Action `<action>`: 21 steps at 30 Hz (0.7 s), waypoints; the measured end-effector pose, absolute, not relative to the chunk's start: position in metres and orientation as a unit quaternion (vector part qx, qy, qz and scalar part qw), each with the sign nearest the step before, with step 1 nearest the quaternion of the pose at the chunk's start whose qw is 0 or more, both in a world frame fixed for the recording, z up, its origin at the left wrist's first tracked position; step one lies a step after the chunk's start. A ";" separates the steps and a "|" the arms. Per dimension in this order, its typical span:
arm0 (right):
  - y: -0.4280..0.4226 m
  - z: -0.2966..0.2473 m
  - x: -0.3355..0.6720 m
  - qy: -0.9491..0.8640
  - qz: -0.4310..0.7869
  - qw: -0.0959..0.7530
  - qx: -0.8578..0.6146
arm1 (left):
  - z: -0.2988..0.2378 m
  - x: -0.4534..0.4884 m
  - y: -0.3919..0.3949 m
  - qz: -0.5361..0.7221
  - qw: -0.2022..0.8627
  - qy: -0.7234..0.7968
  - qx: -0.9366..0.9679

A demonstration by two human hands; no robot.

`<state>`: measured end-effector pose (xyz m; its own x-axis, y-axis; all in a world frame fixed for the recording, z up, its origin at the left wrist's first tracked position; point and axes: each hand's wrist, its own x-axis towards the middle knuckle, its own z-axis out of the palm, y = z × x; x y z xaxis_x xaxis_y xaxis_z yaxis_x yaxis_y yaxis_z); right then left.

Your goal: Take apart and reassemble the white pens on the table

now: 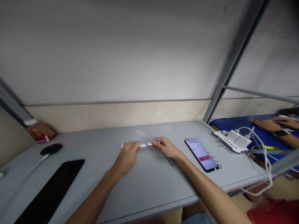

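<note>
My left hand (128, 155) and my right hand (166, 147) pinch the two ends of a thin white stick-like piece with dark marks near its middle (145, 145). It is held level just above the grey desk; its exact kind cannot be made out. Behind my left hand, a small whitish patterned item (123, 143) is partly hidden. Two slim metallic, pen-like things (172, 162) lie under my right wrist, mostly covered. A small dark tip (126, 173) shows beside my left wrist. To the right lies a phone with its screen lit (202, 155).
A power strip (230, 141) with white chargers and cables sits at the desk's right edge. Left are a bottle on its side (40, 130), a black round pad (51, 149) with a white cable, and a long black mat (51, 189). Another person's hands (268, 124) rest at a blue table.
</note>
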<state>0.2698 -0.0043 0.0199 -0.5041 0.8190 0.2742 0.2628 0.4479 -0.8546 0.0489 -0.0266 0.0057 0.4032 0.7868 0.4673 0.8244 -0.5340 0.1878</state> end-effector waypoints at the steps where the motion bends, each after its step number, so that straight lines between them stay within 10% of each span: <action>1: -0.005 0.020 0.269 -0.790 0.355 0.362 -0.345 | 0.005 0.048 -0.026 -0.258 0.018 -0.486 -0.835; 21: 0.007 0.008 0.275 -0.765 0.330 0.385 -0.396 | -0.002 0.046 -0.023 -0.273 -0.114 -0.489 -0.821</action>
